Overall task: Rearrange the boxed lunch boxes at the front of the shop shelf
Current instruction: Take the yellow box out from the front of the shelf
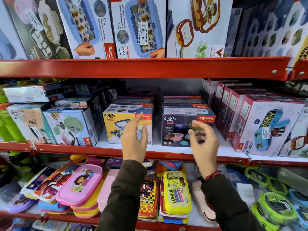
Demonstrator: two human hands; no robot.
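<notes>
Two hands are raised in front of the middle shelf [133,151] of a red metal shop rack, both coming out of dark sleeves. The left hand [134,140] is open, fingers spread and loosely curved, holding nothing; it hovers just in front of the yellow boxed lunch box [115,125] marked "Crunchy bite", which stands upright at the front edge of the shelf. The right hand [204,142], with a red thread bracelet [213,175] at the wrist, has its fingers curled inward in front of the dark blue boxed lunch box [176,129] of the same brand; whether the fingertips pinch something small or merely overlap the print on the box cannot be told. These two boxes stand side by side with a bare strip of white shelf between them, and more boxes are stacked behind each. To the left stands a white and blue box [70,127] turned at an angle; to the right a row of pink boxes [266,129] runs back into the shelf, the foremost showing a blue car-shaped case. On the shelf above, tall boxes lean in a row, one bearing a price sticker [143,33]. Below, loose lunch boxes lie in piles, among them a pink lunch box [80,184] and a yellow lunch box [176,192] printed "LUNCH".
</notes>
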